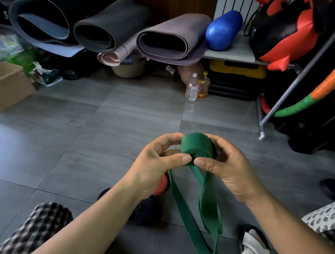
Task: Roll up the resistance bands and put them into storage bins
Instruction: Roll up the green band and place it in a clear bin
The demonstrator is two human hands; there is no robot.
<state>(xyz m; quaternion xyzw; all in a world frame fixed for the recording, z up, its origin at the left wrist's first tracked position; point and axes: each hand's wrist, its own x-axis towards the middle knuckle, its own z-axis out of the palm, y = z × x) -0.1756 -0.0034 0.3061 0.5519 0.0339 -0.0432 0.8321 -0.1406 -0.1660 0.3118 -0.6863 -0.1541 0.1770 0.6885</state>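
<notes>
A green resistance band (196, 147) is partly wound into a thick roll held up in front of me above the floor. My left hand (157, 161) grips the roll's left side, thumb pressed on its near face. My right hand (226, 164) grips the right side, thumb against the same face. The band's loose tail (199, 220) hangs down between my forearms toward the floor. Below my left wrist lie a rolled red band (161, 186) and a rolled black band (145, 210) on the tiles. No storage bin is visible.
Grey tiled floor (104, 143) ahead. Rolled yoga mats (107, 26) and a blue foam roller (222, 29) sit on a shelf at the back. Two bottles (197, 86) stand below it. A cardboard box (9, 83) is at left, a metal rack leg (262, 129) at right.
</notes>
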